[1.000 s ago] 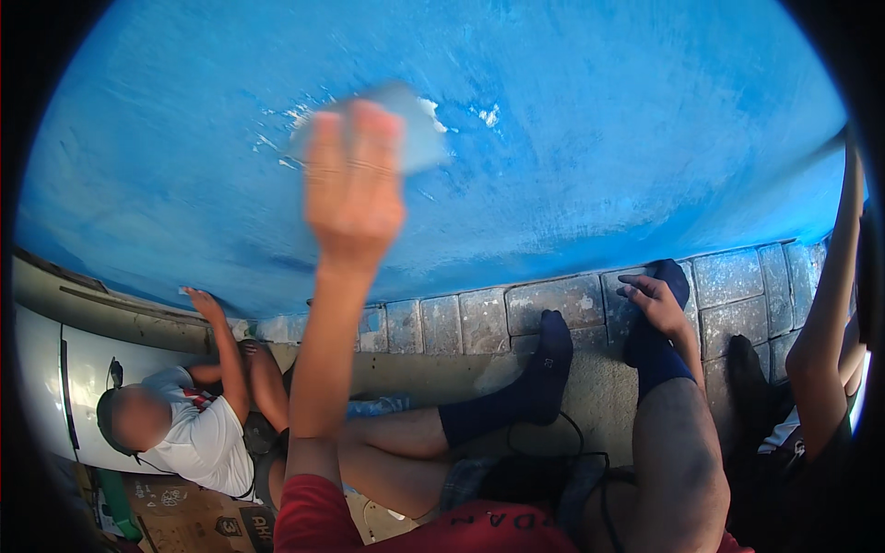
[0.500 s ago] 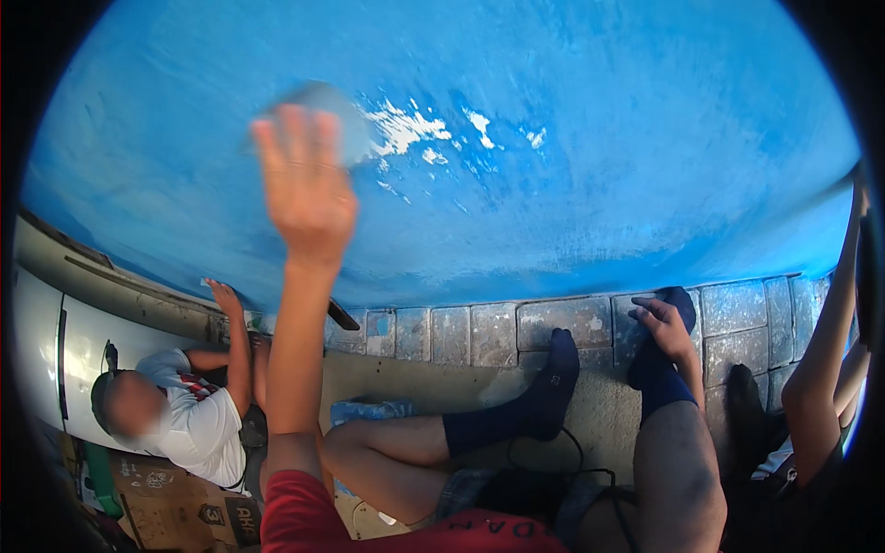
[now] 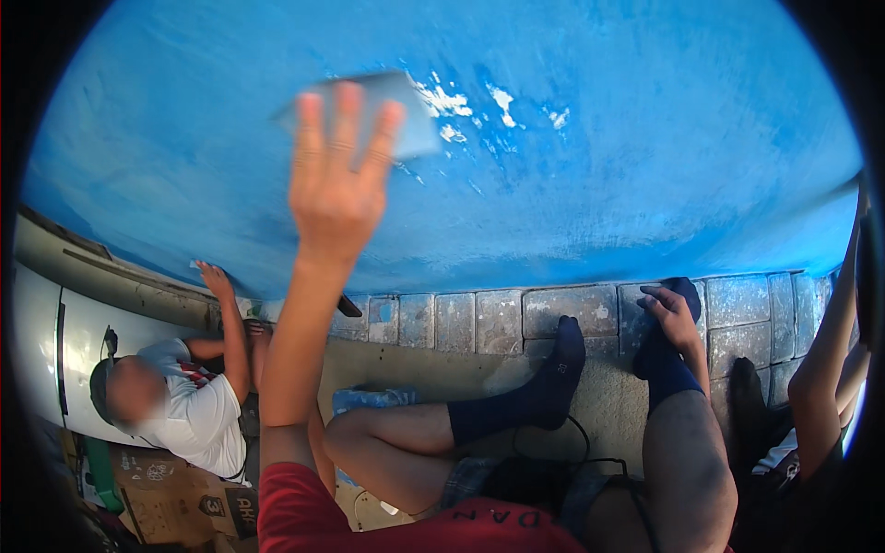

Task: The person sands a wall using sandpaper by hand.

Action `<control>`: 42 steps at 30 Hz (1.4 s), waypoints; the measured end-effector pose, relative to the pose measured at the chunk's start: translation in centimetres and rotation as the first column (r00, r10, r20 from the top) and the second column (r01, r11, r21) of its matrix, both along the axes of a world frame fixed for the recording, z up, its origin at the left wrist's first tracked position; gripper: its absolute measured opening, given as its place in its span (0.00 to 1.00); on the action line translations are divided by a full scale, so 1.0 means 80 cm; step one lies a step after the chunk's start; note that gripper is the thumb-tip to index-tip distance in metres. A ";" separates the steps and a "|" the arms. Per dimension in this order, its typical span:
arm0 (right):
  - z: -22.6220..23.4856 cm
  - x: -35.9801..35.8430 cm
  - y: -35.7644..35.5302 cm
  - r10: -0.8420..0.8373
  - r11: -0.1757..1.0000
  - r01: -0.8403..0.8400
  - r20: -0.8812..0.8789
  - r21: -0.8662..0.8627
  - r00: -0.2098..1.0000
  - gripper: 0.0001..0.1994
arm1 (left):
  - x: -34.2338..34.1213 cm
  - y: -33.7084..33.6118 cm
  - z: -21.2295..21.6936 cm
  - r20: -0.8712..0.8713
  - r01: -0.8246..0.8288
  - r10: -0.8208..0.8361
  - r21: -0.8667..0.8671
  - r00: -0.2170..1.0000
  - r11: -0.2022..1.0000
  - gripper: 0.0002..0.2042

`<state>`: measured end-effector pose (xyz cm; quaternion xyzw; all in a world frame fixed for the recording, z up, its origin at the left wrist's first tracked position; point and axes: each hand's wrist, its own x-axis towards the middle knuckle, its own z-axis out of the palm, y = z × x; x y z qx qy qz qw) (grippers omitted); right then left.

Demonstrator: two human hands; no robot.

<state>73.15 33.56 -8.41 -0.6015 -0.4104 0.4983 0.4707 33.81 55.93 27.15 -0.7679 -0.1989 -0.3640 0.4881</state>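
My left hand (image 3: 339,175) lies against the blue wall, its fingers spread over a grey sheet that looks like sandpaper (image 3: 413,115). The sheet is pinned flat under the fingers and slightly blurred. Right of it, white patches (image 3: 452,103) show through the blue paint. Lower down, my right hand (image 3: 678,318) rests at my right ankle, beside the dark blue sock (image 3: 666,373). Its fingers are loosely stretched, with nothing seen in them.
At the left a person in a white shirt (image 3: 207,415) reaches a hand to the wall's base. Another person's arm (image 3: 820,378) shows at the right edge. Grey paving blocks (image 3: 498,321) line the wall's foot. A cardboard box (image 3: 171,502) stands lower left.
My left hand has slid to the right and slightly up along the wall, carrying the grey sheet with it. My right hand stays at the ankle.
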 end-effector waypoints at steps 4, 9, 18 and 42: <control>0.012 -0.008 0.001 0.008 1.000 -0.008 0.004 -0.030 1.000 0.19 | -0.019 0.009 0.039 0.160 -0.101 0.093 0.040 0.983 0.994 0.25; -0.002 -0.001 -0.001 -0.021 1.000 0.021 -0.019 -0.022 1.000 0.19 | 0.008 -0.007 0.012 0.013 -0.041 0.041 0.010 0.999 0.999 0.24; 0.005 0.004 0.000 -0.030 0.999 0.030 0.013 -0.015 0.999 0.18 | 0.031 -0.014 -0.004 0.009 -0.021 0.021 -0.041 1.000 0.999 0.23; 0.016 -0.008 0.002 -0.008 0.999 0.010 0.043 -0.044 0.999 0.17 | -0.012 0.007 0.025 0.429 0.061 -0.019 -0.085 0.903 0.994 0.23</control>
